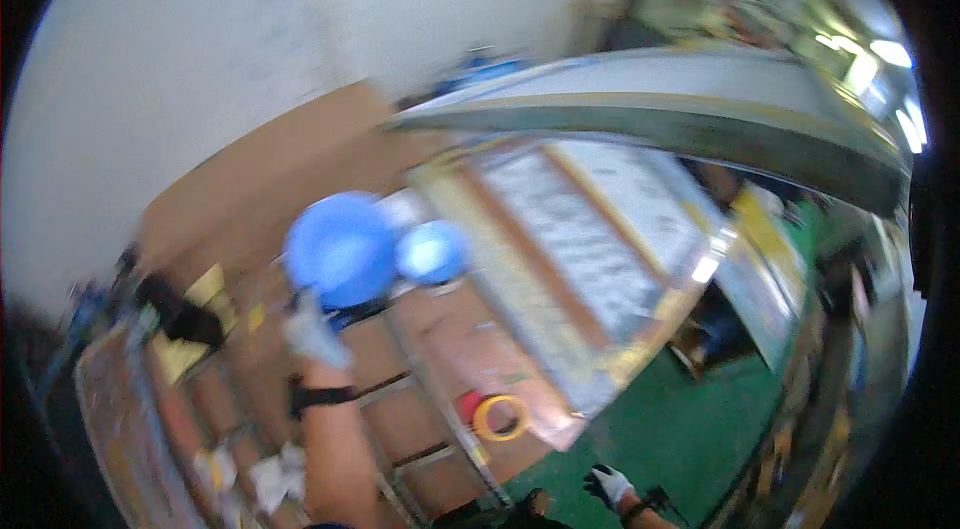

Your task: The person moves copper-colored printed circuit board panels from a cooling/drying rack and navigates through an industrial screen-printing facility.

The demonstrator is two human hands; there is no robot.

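Note:
My left hand [317, 334], in a white glove with dark fingertips, reaches to the lower left rim of a large blue basin [342, 241]. Motion smears its fingers, so whether they grip the rim or only rest beside it is unclear. Right of the large basin is a smaller blue bowl [432, 252] with a pale inside. My right hand [608, 485], gloved in white with dark fingertips, hangs low over the green floor. Its fingers are apart and hold nothing.
A yellow tape roll [501, 418] lies beside a red round thing [468, 406] on brown board. A framed screen panel [570, 239] lies right of the basins, beneath a long raised frame [660, 119]. Metal rails [435, 394] cross the lower middle. Green floor [690, 429] shows at right.

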